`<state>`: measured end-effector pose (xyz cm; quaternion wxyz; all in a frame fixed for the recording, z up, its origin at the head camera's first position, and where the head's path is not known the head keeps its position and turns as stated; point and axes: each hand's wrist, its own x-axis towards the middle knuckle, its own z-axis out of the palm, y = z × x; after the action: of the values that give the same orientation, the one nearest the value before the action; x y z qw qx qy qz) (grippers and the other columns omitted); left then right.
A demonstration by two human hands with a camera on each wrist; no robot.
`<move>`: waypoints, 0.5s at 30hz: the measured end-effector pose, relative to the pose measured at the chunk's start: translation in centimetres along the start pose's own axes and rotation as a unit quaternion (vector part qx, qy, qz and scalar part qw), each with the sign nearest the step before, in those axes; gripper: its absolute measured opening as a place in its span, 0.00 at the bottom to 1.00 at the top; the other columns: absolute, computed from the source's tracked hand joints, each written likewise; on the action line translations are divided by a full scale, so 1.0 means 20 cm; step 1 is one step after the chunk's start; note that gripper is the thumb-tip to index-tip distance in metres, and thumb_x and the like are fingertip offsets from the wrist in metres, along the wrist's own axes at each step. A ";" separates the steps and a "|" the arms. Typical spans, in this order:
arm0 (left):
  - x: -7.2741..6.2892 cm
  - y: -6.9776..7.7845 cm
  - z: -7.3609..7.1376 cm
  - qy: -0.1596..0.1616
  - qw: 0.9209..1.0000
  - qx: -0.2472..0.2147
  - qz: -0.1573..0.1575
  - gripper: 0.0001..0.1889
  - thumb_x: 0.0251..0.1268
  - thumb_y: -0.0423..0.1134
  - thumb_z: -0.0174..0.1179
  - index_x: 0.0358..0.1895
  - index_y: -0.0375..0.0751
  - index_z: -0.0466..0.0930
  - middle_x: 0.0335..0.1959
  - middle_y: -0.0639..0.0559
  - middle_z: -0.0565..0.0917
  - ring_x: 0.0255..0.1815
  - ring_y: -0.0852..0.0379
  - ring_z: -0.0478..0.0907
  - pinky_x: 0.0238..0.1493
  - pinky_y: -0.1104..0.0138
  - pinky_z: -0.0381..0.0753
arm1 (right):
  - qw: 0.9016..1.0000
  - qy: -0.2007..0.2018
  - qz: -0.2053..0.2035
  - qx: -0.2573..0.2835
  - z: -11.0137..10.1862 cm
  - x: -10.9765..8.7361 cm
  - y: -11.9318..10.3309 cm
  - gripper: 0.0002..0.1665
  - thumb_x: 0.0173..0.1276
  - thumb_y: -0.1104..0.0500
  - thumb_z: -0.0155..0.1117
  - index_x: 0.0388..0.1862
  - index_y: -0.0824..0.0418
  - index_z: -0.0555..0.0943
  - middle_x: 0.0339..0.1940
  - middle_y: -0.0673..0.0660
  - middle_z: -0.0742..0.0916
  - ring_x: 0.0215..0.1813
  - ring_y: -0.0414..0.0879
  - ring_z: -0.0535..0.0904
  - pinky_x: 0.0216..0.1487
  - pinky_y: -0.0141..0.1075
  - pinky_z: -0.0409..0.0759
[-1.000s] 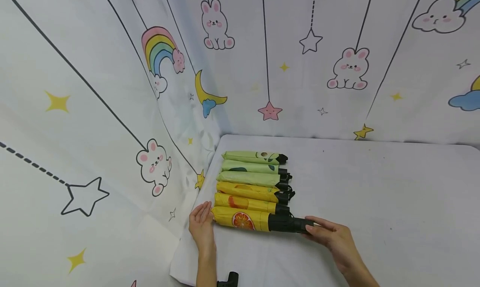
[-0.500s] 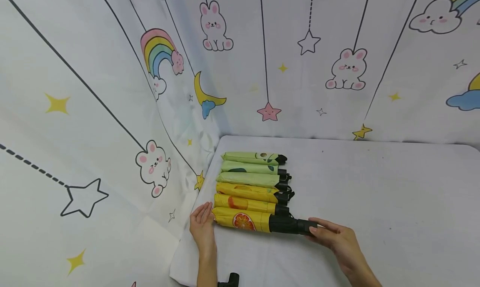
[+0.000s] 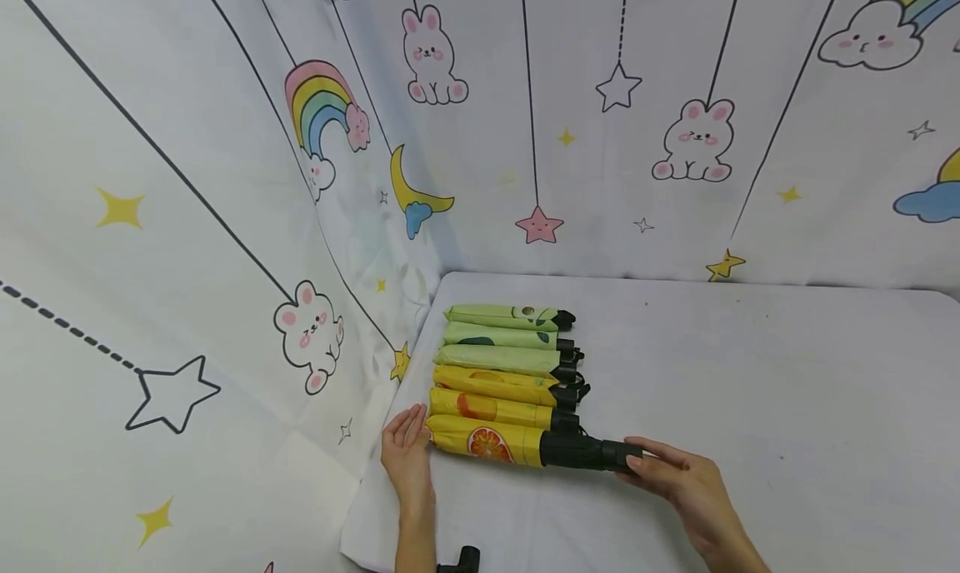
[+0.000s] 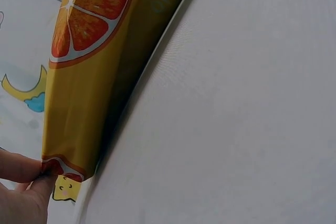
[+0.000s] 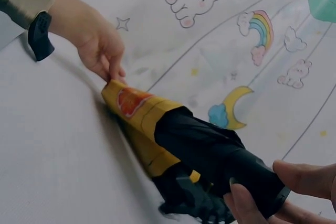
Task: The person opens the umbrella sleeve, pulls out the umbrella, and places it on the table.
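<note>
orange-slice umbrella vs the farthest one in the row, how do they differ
The orange-slice umbrella has a yellow cover; the farthest umbrella, green. Left hand and right hand hold the first; the second lies untouched. The first's black end shows long; the second's, short. Both covers are printed.

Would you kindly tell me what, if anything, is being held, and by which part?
The folded umbrella with the orange-slice print: the left grip pinches its yellow tip, the right grip holds its black end.

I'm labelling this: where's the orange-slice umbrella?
In the head view, the orange-slice umbrella is below centre, beside another yellow umbrella, its ends held by the left hand and right hand.
</note>
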<state>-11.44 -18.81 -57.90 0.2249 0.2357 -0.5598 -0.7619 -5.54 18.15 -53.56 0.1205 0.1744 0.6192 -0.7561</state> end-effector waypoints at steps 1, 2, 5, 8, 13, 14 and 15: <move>0.00 0.00 0.00 0.000 1.000 0.000 -0.002 0.22 0.68 0.14 0.56 0.63 0.27 0.69 0.64 0.30 0.80 0.65 0.44 0.81 0.58 0.71 0.82 | 1.000 -0.001 0.000 0.000 0.00 0.00 0.00 0.33 0.65 0.62 0.77 0.67 0.73 0.79 0.69 0.67 0.80 0.51 0.58 0.90 0.57 0.42 0.86; 0.00 0.00 0.00 0.000 1.000 0.000 -0.002 0.22 0.68 0.14 0.56 0.64 0.27 0.69 0.64 0.30 0.80 0.65 0.44 0.81 0.58 0.70 0.82 | 1.000 -0.002 -0.001 0.002 -0.01 0.00 0.00 0.33 0.65 0.62 0.77 0.67 0.73 0.79 0.69 0.67 0.80 0.51 0.58 0.90 0.57 0.42 0.86; 0.00 0.00 0.01 -0.001 1.000 0.003 -0.003 0.22 0.69 0.14 0.55 0.64 0.27 0.69 0.64 0.31 0.80 0.65 0.44 0.81 0.59 0.70 0.82 | 1.000 -0.001 0.000 0.005 -0.02 0.00 0.00 0.34 0.65 0.63 0.77 0.68 0.73 0.78 0.68 0.67 0.81 0.51 0.59 0.90 0.57 0.41 0.86; 0.00 0.00 0.01 0.000 1.000 0.001 -0.001 0.22 0.69 0.14 0.55 0.64 0.27 0.69 0.64 0.30 0.80 0.65 0.43 0.81 0.59 0.69 0.82 | 1.000 -0.002 0.001 0.004 -0.02 0.00 0.00 0.33 0.66 0.62 0.77 0.68 0.72 0.78 0.67 0.66 0.81 0.51 0.58 0.90 0.57 0.41 0.86; 0.00 0.00 0.02 0.001 1.000 -0.001 0.004 0.22 0.69 0.14 0.55 0.64 0.26 0.68 0.64 0.30 0.79 0.66 0.43 0.81 0.60 0.68 0.82 | 1.000 -0.003 0.002 0.005 -0.03 -0.01 0.01 0.33 0.66 0.62 0.76 0.68 0.72 0.79 0.67 0.65 0.81 0.51 0.59 0.90 0.57 0.40 0.86; 0.00 0.00 0.01 0.001 1.000 -0.001 0.004 0.22 0.69 0.14 0.55 0.64 0.26 0.68 0.64 0.30 0.79 0.66 0.43 0.81 0.60 0.68 0.82 | 1.000 -0.004 0.002 0.006 -0.03 -0.01 0.01 0.33 0.66 0.62 0.76 0.68 0.72 0.79 0.67 0.65 0.82 0.51 0.59 0.90 0.57 0.40 0.86; 0.00 0.00 0.01 0.001 1.000 0.001 0.004 0.22 0.69 0.14 0.54 0.64 0.26 0.68 0.64 0.30 0.79 0.66 0.43 0.81 0.60 0.68 0.82 | 1.000 -0.004 0.003 0.006 -0.03 -0.01 0.01 0.32 0.66 0.62 0.76 0.68 0.71 0.79 0.67 0.65 0.82 0.51 0.59 0.90 0.57 0.40 0.86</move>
<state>-11.53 -18.54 -57.80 0.2282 0.2340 -0.5611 -0.7605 -5.19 18.79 -53.67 0.1240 0.1737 0.6133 -0.7605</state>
